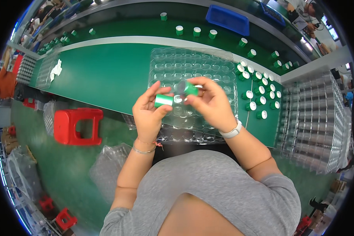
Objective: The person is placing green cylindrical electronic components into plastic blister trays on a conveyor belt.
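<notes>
Between the thumb and fingers of my left hand [148,105] is a shiny green cylinder [163,100], lying on its side. My right hand [211,103] pinches another green cylinder [190,89] with a dark grey end, slightly blurred. Both hands are held over a clear plastic tray [169,59] with rows of round pockets, and the two cylinders are close together but apart. Right of the tray stands a group of green cylinders with white tops [260,90] on the green table [102,70].
Beyond the table, more green cylinders [196,31] stand spaced along a dark green strip, near a blue tray [227,19]. Stacked clear trays [312,122] rise at the right. A white crumpled cloth [56,69] lies at the left; a red stool [78,126] stands on the floor.
</notes>
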`<state>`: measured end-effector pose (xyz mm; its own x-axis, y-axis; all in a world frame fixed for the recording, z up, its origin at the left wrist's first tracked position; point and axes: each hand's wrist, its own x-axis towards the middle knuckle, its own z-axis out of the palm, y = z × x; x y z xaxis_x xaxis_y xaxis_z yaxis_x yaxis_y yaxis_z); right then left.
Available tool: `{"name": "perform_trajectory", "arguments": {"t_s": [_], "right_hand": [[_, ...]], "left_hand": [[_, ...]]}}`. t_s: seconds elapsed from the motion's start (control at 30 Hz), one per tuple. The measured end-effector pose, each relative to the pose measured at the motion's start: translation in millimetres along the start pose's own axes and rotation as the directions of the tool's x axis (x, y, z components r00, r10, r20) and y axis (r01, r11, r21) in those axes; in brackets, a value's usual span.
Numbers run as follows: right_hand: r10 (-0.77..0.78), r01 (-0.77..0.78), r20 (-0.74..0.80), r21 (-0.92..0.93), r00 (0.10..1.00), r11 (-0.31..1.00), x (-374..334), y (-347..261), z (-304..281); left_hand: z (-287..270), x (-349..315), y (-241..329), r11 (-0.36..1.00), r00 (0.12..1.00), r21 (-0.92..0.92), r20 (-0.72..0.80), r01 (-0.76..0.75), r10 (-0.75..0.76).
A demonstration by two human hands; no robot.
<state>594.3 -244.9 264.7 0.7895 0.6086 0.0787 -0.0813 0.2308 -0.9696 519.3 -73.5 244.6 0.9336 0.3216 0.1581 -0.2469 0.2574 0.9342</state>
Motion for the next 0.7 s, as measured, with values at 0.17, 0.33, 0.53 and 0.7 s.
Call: {"name": "perform_trajectory", "arguments": {"t_s": [0.17, 0.33, 0.53, 0.7], "right_hand": [[0.034, -0.025, -0.086, 0.108, 0.996, 0.994, -6, 7, -6], [-0.067, 0.069, 0.071, -0.025, 0.995, 0.997, -11, 14, -1], [-0.081, 0.074, 0.090, 0.080, 0.993, 0.994, -11, 16, 2], [0.112, -0.104, -0.046, 0.153, 0.993, 0.983, -9, 10, 2]], "left_hand": [[-2, 0, -8, 0.999, 0.999, -0.031, 0.023, -0.027, 0.027], [3, -2, -5, 0.991, 0.996, -0.104, 0.021, -0.089, 0.092], [-1, 2, -4, 0.983, 0.980, 0.052, 0.110, -0.174, 0.168], [0, 0, -2, 0.997, 0.997, 0.028, 0.030, 0.068, -0.069]]}}
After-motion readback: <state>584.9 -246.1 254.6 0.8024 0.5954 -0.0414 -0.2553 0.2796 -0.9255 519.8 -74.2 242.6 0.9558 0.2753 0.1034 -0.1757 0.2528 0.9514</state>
